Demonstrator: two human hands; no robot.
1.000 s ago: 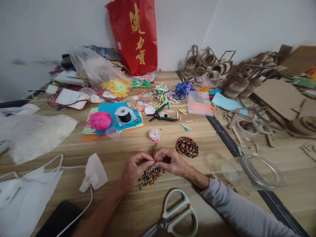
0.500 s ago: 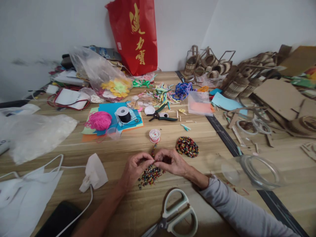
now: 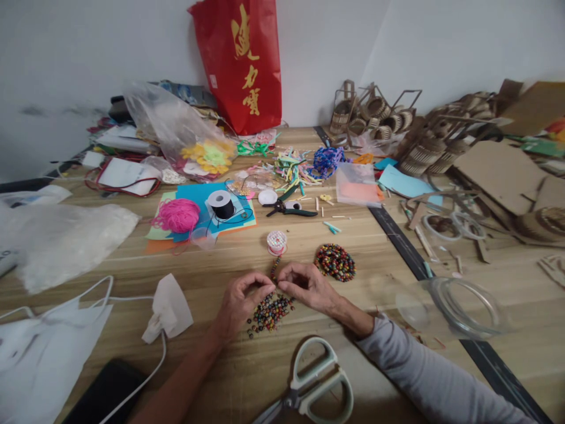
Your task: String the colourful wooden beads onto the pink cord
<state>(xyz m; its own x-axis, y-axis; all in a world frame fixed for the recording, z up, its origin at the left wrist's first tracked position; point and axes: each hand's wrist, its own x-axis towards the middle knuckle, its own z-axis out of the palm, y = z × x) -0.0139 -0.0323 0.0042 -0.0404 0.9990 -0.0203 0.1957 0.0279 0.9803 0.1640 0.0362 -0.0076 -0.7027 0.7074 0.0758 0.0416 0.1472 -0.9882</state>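
Note:
My left hand (image 3: 242,303) and my right hand (image 3: 312,288) meet tip to tip in pinches over the table. A short string of small beads (image 3: 275,268) runs from a pink-and-white spool (image 3: 276,242) down to the fingertips, where the left fingers pinch its near end. What the right fingers pinch is too small to make out. Just below lies a loose pile of multicoloured beads (image 3: 270,313). Beyond the right hand, a coiled strand of similar beads (image 3: 335,262) rests on the wood.
Large scissors (image 3: 309,383) lie near the front edge. Farther back are green-handled pliers (image 3: 289,207), a black thread spool (image 3: 221,206) and pink yarn (image 3: 178,215). Clear tubing (image 3: 468,306) lies right; a white cable (image 3: 163,353) and dark phone-like slab (image 3: 106,393) lie left.
The right fingertips have drawn slightly away from the left ones, leaving a small gap. The left hand stays almost still.

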